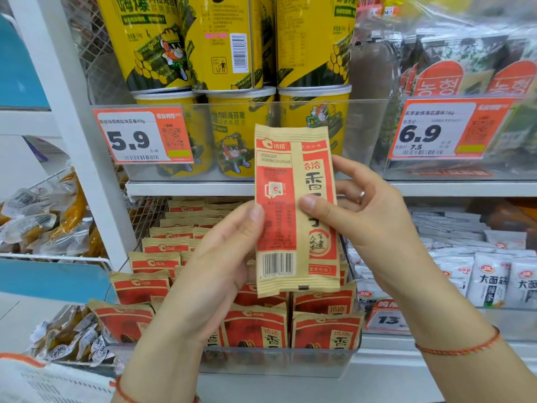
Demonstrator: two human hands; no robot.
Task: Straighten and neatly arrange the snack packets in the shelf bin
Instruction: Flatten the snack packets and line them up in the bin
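- Head view: both hands raised in front of the shelf, sharing one packet [296, 210].
- Packet is tan and red, held upright, back side with barcode toward the camera, above the bin [279, 362] and level with the shelf edge [191, 188].
- Left hand [220, 257] grips the packet's lower left edge, thumb on the front, fingers curled behind.
- Right hand [369, 210] pinches the right edge near the middle, thumb on the front face, other fingers behind; a ring [362, 194] shows on one finger.
- Red string bracelet [459, 346] on the right wrist; a similar one at the left wrist, partly cut off by the frame.
- Bin is clear plastic on the lower shelf, holding rows of matching packets [255, 327] standing on end; the left rows lean and sit unevenly.
- Upper shelf: yellow cans [241, 42] stacked behind a clear guard, with a 5.9 price tag [142, 136] in front.
- Upper right: seaweed bags [453, 68] behind a 6.9 price tag [447, 130].
- Lower right: white packets [491, 283] in the next bin.
- Left: wire basket [58, 258] of clear-wrapped snacks.
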